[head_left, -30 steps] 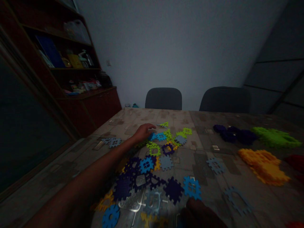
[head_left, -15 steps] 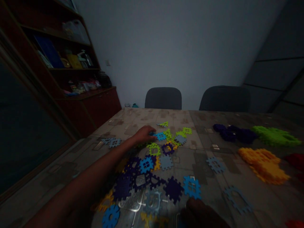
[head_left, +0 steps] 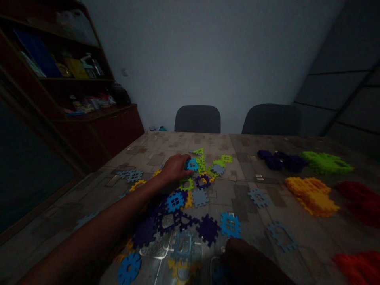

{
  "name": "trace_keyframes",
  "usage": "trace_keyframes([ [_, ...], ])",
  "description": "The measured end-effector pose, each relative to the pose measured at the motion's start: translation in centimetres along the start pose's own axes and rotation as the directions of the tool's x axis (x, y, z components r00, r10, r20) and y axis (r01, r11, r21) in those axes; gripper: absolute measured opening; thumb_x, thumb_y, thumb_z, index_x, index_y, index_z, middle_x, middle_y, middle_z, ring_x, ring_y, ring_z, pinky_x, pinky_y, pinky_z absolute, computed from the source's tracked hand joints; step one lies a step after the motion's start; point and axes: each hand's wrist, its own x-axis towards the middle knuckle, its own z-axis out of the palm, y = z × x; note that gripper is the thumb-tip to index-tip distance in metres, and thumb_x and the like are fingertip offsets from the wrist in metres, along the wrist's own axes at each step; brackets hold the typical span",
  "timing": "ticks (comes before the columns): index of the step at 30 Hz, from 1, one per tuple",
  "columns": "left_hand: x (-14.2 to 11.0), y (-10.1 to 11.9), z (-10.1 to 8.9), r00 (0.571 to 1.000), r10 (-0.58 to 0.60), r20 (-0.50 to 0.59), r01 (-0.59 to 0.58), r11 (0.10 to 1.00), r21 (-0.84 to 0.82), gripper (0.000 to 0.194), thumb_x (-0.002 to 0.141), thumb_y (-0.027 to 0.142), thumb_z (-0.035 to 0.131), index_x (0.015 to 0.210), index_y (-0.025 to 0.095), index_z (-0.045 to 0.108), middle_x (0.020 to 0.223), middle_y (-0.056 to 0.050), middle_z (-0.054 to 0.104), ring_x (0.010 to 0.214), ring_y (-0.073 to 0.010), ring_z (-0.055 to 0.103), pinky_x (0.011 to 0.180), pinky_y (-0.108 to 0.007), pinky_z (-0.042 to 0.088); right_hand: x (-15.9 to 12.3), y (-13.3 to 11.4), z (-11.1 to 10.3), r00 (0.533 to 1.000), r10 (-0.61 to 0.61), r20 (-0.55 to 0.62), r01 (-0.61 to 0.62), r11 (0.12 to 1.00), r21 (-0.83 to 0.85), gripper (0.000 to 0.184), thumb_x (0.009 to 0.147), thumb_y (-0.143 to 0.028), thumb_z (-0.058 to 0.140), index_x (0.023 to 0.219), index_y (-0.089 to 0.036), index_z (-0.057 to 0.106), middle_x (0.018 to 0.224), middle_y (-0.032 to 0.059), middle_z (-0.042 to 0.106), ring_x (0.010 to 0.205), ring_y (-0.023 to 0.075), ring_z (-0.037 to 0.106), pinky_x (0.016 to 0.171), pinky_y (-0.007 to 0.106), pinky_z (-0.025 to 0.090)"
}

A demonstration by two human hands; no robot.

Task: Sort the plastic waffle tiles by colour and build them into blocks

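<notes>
Head view: the blue window piece (head_left: 192,164) lies far out on the table (head_left: 216,144), at the left edge of a run of lime green pieces (head_left: 201,163), and I judge the step in hand to be getting hold of it. My left hand (head_left: 175,166) is right at its left edge, fingers curled over the far side and thumb on the near side; I cannot tell whether the grip has closed or whether the piece is off the tabletop. As I read it, the next move calls for a firm pinch on the toothed rim and a low, level path, since the green neighbours lie close enough to be nudged. The left forearm (head_left: 118,213) stretches diagonally from the lower left, nearly straight, above some of the scattered pieces, with the wrist fairly flat and the back of the hand upward. Nearer me, my right hand (head_left: 242,255) is low and bunched in shadow, just below a second blue piece (head_left: 230,225); whether it grasps anything I cannot tell. Beyond that, to the right, sit an orange stack (head_left: 311,196) and a red stack (head_left: 360,202).
</notes>
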Motion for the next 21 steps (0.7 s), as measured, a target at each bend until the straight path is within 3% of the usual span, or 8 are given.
trace_keyframes([
  [5, -3.7, 0.1, -1.8, 0.998, 0.016, -0.053, -0.022, 0.994, -0.111, 0.045, 0.084, 0.032, 0.073, 0.122, 0.014, 0.056, 0.11, -0.011, 0.062, 0.103, -0.0303, 0.058, 0.095, -0.049, 0.045, 0.2, -0.6, -1.3, 0.999, -0.044, 0.032, 0.045, 0.998, -0.033, 0.025, 0.078, -0.001, 0.054, 0.089, -0.022, 0.06, 0.084, 0.0018, 0.068, 0.066, 0.0135, 0.064, 0.057, 0.019, 0.048],
  [8, -5.6, -0.5, -2.3, 0.995, -0.022, -0.096, -0.003, 0.969, -0.247, 0.046, 0.081, 0.03, 0.067, 0.123, 0.016, 0.054, 0.117, -0.012, 0.061, 0.1, -0.028, 0.058, 0.094, -0.043, 0.045, 0.3, -0.7, -2.0, 0.989, -0.11, 0.095, 0.116, 0.991, -0.068, 0.023, 0.075, -0.005, 0.06, 0.093, -0.02, 0.06, 0.085, 0.003, 0.068, 0.065, 0.0148, 0.062, 0.056, 0.023, 0.046],
  [11, -7.4, -0.9, -2.7, 0.991, -0.086, -0.101, 0.037, 0.911, -0.41, 0.046, 0.08, 0.035, 0.061, 0.122, 0.02, 0.051, 0.096, -0.005, 0.062, 0.083, -0.0227, 0.059, 0.077, -0.034, 0.047, 0.2, -0.6, -1.8, 0.988, -0.12, 0.099, 0.129, 0.987, -0.096, 0.026, 0.072, -0.006, 0.064, 0.092, -0.021, 0.059, 0.085, 0.0021, 0.066, 0.065, 0.0154, 0.06, 0.056, 0.025, 0.044],
  [13, -8.8, -0.6, -2.9, 0.989, -0.13, -0.07, 0.075, 0.853, -0.517, 0.047, 0.08, 0.04, 0.058, 0.122, 0.021, 0.049, 0.081, 0.0, 0.057, 0.073, -0.0206, 0.057, 0.066, -0.029, 0.045, 0.0, -0.4, -1.2, 0.994, -0.093, 0.061, 0.099, 0.991, -0.089, 0.026, 0.07, -0.005, 0.063, 0.09, -0.021, 0.059, 0.084, 0.0011, 0.065, 0.067, 0.0154, 0.059, 0.058, 0.025, 0.043],
  [15, -10.3, 0.4, -3.1, 0.988, -0.153, -0.021, 0.108, 0.783, -0.613, 0.048, 0.081, 0.044, 0.057, 0.122, 0.021, 0.047, 0.084, -0.001, 0.058, 0.075, -0.0199, 0.058, 0.064, -0.027, 0.046, -0.1, -0.2, -0.5, 0.996, -0.08, 0.043, 0.082, 0.995, -0.065, 0.025, 0.069, -0.004, 0.063, 0.087, -0.021, 0.058, 0.084, 0.0009, 0.064, 0.067, 0.015, 0.059, 0.058, 0.025, 0.042],
  [18, -12.7, 2.8, -3.5, 0.988, -0.14, 0.067, 0.146, 0.69, -0.709, 0.047, 0.082, 0.043, 0.059, 0.122, 0.022, 0.048, 0.096, -0.003, 0.06, 0.084, -0.0192, 0.06, 0.071, -0.027, 0.049, 0.0, 0.1, -0.3, 0.992, -0.083, 0.1, 0.087, 0.996, -0.035, 0.023, 0.071, -0.005, 0.065, 0.085, -0.021, 0.057, 0.086, 0.0019, 0.064, 0.067, 0.0147, 0.057, 0.055, 0.024, 0.039],
  [21, -14.9, 5.3, -3.5, 0.97, -0.119, 0.213, 0.242, 0.566, -0.788, 0.05, 0.08, 0.042, 0.062, 0.125, 0.022, 0.051, 0.094, -0.003, 0.059, 0.081, -0.0182, 0.058, 0.071, -0.027, 0.047, 0.3, 0.2, -1.3, 0.981, -0.077, 0.179, 0.082, 0.996, -0.022, 0.024, 0.074, -0.007, 0.066, 0.091, -0.022, 0.058, 0.088, 0.0022, 0.064, 0.071, 0.0156, 0.058, 0.06, 0.025, 0.04],
])
